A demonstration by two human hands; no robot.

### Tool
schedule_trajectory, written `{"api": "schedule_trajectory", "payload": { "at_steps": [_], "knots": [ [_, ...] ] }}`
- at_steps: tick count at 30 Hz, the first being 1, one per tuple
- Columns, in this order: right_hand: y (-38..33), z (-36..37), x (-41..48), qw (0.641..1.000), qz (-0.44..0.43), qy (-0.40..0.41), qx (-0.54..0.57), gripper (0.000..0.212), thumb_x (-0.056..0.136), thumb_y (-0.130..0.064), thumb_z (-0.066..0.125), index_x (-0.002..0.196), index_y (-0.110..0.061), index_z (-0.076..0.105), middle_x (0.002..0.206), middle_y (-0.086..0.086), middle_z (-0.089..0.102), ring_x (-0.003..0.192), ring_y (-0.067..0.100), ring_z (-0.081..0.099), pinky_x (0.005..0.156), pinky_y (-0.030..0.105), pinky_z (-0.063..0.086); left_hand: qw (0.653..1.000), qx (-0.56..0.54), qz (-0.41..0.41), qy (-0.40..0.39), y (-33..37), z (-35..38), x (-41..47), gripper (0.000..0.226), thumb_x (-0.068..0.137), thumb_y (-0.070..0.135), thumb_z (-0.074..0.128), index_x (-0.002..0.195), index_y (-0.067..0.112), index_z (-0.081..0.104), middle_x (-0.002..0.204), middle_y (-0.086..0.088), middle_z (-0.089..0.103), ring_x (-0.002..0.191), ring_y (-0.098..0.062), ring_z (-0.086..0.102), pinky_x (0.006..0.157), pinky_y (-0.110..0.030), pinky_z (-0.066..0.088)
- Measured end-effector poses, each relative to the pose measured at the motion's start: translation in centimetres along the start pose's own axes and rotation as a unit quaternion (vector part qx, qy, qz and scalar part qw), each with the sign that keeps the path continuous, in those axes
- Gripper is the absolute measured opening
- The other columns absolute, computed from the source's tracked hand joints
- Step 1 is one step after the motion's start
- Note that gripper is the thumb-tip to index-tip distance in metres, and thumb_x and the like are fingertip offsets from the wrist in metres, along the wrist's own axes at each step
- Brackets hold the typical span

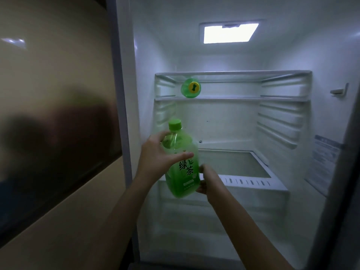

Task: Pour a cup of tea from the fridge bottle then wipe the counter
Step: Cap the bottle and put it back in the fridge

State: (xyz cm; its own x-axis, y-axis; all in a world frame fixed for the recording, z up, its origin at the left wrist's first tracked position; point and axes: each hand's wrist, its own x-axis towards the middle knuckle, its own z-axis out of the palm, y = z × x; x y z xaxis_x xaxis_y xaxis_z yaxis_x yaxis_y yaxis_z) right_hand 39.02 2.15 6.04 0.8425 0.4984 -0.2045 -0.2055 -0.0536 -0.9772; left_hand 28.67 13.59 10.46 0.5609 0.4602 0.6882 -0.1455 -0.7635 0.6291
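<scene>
Green tea bottle (182, 184), left hand (155, 159) gripping shoulder; right hand (207, 181) gripping btm side

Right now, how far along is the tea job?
Done: the fridge is open and the green tea bottle looks lifted off its shelves. In hand: the left hand grips the bottle's shoulder, the right hand holds its lower side; the cap is on. Left: uncapping, pouring, wiping; no cup or counter shows. A second green bottle lies on the upper shelf.

Left hand (155, 158) grips high, right hand (208, 180) grips lower, both reaching forward.
</scene>
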Motion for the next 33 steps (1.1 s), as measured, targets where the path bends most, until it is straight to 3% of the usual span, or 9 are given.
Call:
{"api": "schedule_trajectory", "payload": {
  "at_steps": [4, 10, 15, 23, 29, 33],
  "knots": [
    [-0.9, -0.6, 2.9, 0.999, -0.007, 0.004, -0.031, 0.024, 0.099, -0.021, 0.030, 0.089, -0.011, 0.049, 0.081, 0.012, 0.055, 0.071, 0.021, 0.053, 0.060, 0.028, 0.046, 0.998, -0.042, -0.030, 0.035, -1.7, 2.3, 1.6, 0.078, 0.054, 0.049, 0.092, 0.123, 0.025, 0.064, 0.109, 0.008, 0.069, 0.099, -0.010, 0.064, 0.081, -0.025, 0.053],
    [-2.8, -0.9, 7.2, 0.997, -0.021, 0.027, -0.064, 0.025, 0.098, -0.018, 0.031, 0.107, -0.005, 0.050, 0.084, 0.014, 0.054, 0.072, 0.025, 0.053, 0.056, 0.029, 0.045, 0.991, -0.116, -0.031, 0.053, -3.7, 4.9, 4.4, 0.086, 0.049, 0.057, 0.087, 0.126, 0.030, 0.059, 0.115, 0.008, 0.066, 0.105, -0.010, 0.063, 0.091, -0.040, 0.056],
    [-3.6, -0.4, 9.5, 0.995, -0.058, 0.029, -0.071, 0.033, 0.100, -0.020, 0.028, 0.081, -0.011, 0.054, 0.073, 0.010, 0.058, 0.062, 0.020, 0.054, 0.051, 0.027, 0.043, 0.991, -0.098, -0.022, 0.092, -4.4, 7.1, 6.3, 0.076, 0.055, 0.045, 0.092, 0.123, 0.031, 0.061, 0.113, 0.006, 0.066, 0.103, -0.012, 0.063, 0.090, -0.039, 0.055],
    [-4.4, -0.5, 12.8, 0.996, -0.029, 0.040, -0.079, 0.032, 0.100, -0.020, 0.027, 0.082, -0.008, 0.051, 0.074, 0.012, 0.057, 0.066, 0.023, 0.055, 0.055, 0.030, 0.046, 0.992, -0.078, -0.038, 0.092, -6.3, 9.1, 8.7, 0.075, 0.054, 0.045, 0.091, 0.121, 0.034, 0.060, 0.112, 0.005, 0.063, 0.099, -0.012, 0.061, 0.089, -0.037, 0.054],
    [-4.3, -0.1, 14.6, 0.992, -0.047, 0.028, -0.116, 0.037, 0.100, -0.028, 0.031, 0.084, -0.009, 0.058, 0.076, 0.011, 0.062, 0.071, 0.024, 0.060, 0.072, 0.036, 0.053, 0.993, -0.051, -0.041, 0.095, -6.6, 10.7, 9.8, 0.072, 0.055, 0.046, 0.089, 0.120, 0.034, 0.062, 0.111, 0.003, 0.063, 0.100, -0.015, 0.062, 0.089, -0.038, 0.054],
    [-4.1, -0.3, 15.4, 0.987, -0.069, 0.009, -0.147, 0.041, 0.101, -0.035, 0.029, 0.088, -0.010, 0.058, 0.077, 0.007, 0.064, 0.075, 0.024, 0.061, 0.080, 0.037, 0.053, 0.994, -0.042, -0.049, 0.087, -7.1, 11.2, 10.6, 0.075, 0.055, 0.059, 0.079, 0.124, 0.038, 0.060, 0.111, 0.005, 0.064, 0.099, -0.013, 0.064, 0.088, -0.038, 0.055]
  ]
}}
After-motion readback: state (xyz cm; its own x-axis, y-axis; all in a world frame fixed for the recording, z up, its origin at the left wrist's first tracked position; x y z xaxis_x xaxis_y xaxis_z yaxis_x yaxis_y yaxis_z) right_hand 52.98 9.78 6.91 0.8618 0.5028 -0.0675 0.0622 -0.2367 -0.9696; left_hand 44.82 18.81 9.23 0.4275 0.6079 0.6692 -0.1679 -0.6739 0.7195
